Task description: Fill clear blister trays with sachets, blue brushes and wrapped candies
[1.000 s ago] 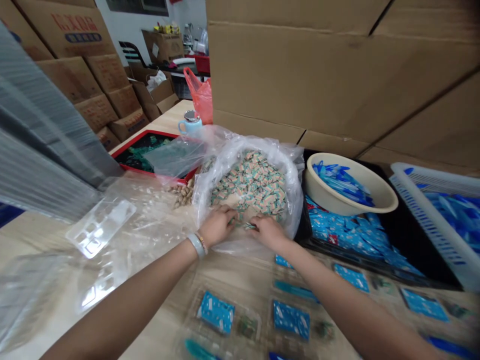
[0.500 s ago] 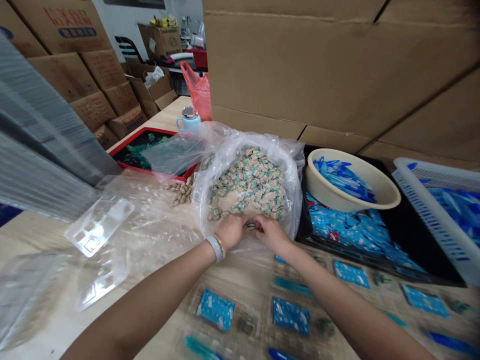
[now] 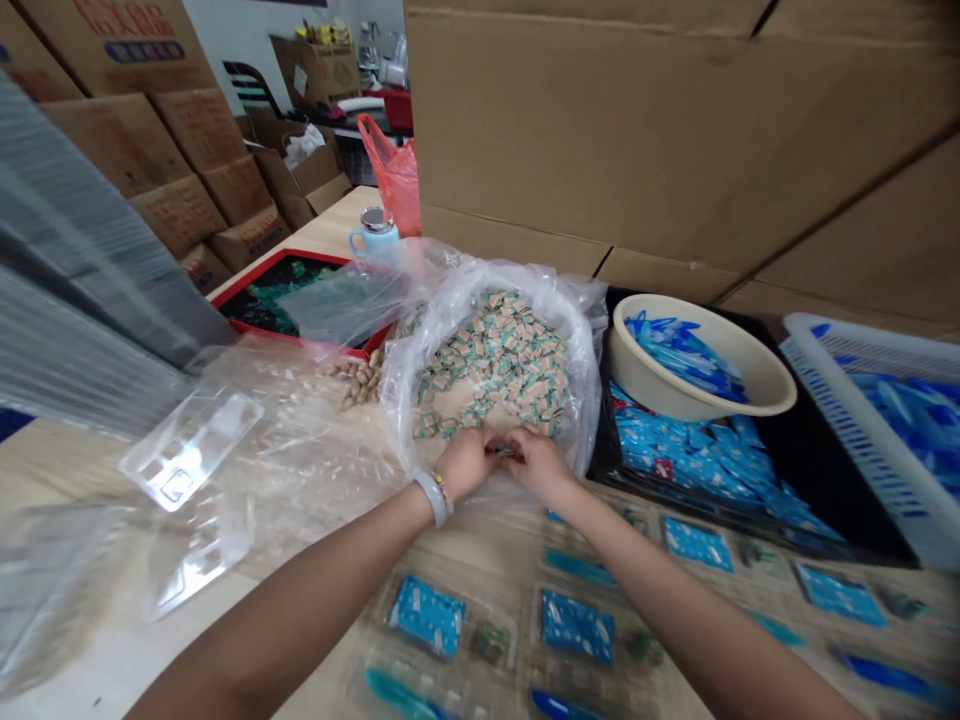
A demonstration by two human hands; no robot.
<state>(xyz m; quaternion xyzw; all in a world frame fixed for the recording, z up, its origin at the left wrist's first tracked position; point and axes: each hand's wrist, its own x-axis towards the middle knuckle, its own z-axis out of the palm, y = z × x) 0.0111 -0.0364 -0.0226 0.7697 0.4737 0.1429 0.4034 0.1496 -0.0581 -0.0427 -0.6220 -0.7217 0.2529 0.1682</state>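
Note:
My left hand [image 3: 465, 462], with a pale bangle on its wrist, and my right hand [image 3: 541, 464] meet at the near rim of an open clear plastic bag [image 3: 583, 345]. Both are closed, fingertips almost together, around a few small green-and-tan pieces [image 3: 505, 450]. My fingers partly cover these pieces, so I cannot tell how many there are. Inside the bag, just beyond my hands, lies a heap of the same small pieces [image 3: 510, 360]. Below my forearms are clear trays holding blue packets [image 3: 577, 627], small green pieces and blue or teal plastic items [image 3: 566, 705].
A cream basin [image 3: 705, 400] of blue plastic items rests on a black tray [image 3: 862, 500] of blue packets. The white basket [image 3: 847, 400] is at far right. On the left are clear plastic lids [image 3: 191, 450], a red-rimmed tray [image 3: 225, 290] and a blue mug [image 3: 375, 238]. Cardboard [image 3: 637, 130] rises behind.
My hands have drawn slightly closer together at the bag's rim, and the pieces between the fingers have turned a little. The whole view has shifted slightly.

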